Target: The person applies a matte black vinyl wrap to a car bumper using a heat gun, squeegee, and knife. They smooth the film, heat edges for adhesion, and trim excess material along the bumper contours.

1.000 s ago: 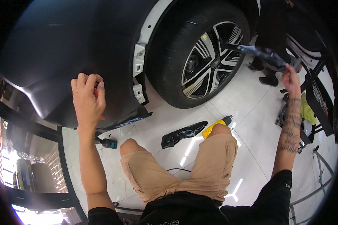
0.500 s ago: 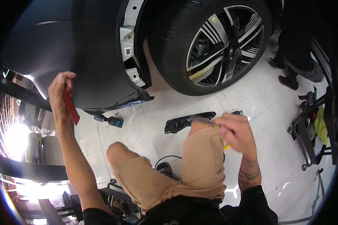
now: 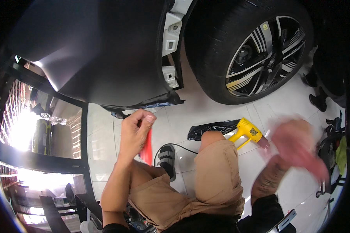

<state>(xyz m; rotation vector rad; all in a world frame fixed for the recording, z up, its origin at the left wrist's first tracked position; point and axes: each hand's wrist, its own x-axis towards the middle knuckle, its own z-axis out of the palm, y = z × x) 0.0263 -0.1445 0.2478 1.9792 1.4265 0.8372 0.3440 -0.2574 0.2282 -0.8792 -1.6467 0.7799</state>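
My left hand point(image 3: 136, 132) is closed on a flat red squeegee point(image 3: 147, 147) that hangs down from my fingers, just below the lower edge of a dark car body panel point(image 3: 101, 54). My right hand point(image 3: 299, 145) is a blur at the right, next to a yellow heat gun point(image 3: 247, 132) lying on the white tiled floor; whether it holds anything cannot be told. My knees in tan shorts point(image 3: 216, 171) fill the lower middle.
A car wheel with a black and silver rim point(image 3: 260, 50) stands at upper right. A dark scrap of film point(image 3: 212, 129) lies on the floor point(image 3: 206, 108) by the heat gun. A black sandal point(image 3: 167, 159) and a thin cable sit between my knees. Another person's shoes point(image 3: 319, 101) are at right.
My left hand came down from the panel to just below its edge, still with the red squeegee. My right hand swung out to the right past the heat gun. The view shifted closer to the car.
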